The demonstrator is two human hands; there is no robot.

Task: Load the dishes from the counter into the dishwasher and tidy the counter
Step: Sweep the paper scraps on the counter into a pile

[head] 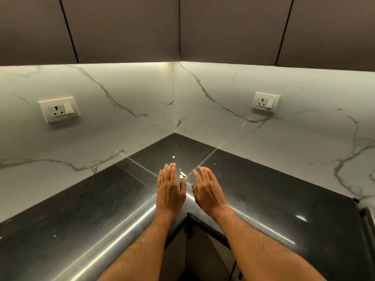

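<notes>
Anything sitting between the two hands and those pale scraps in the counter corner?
No. The scraps lie on bare black counter in the gap between the left hand and right hand, with nothing visible in between.

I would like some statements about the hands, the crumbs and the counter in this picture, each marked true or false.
1. Both hands are open, with nearly straight fingers. True: the left hand and the right hand hold nothing.
2. A small heap of pale crumbs lies between the two hands. True.
3. The counter is white marble. False: it is dark and glossy; the marble-patterned surface is the backsplash.
4. A plate stands in the corner of the counter. False: no dish is in view there, only crumbs.
5. Each wall carries one socket. True: the left socket and the right socket.
</notes>
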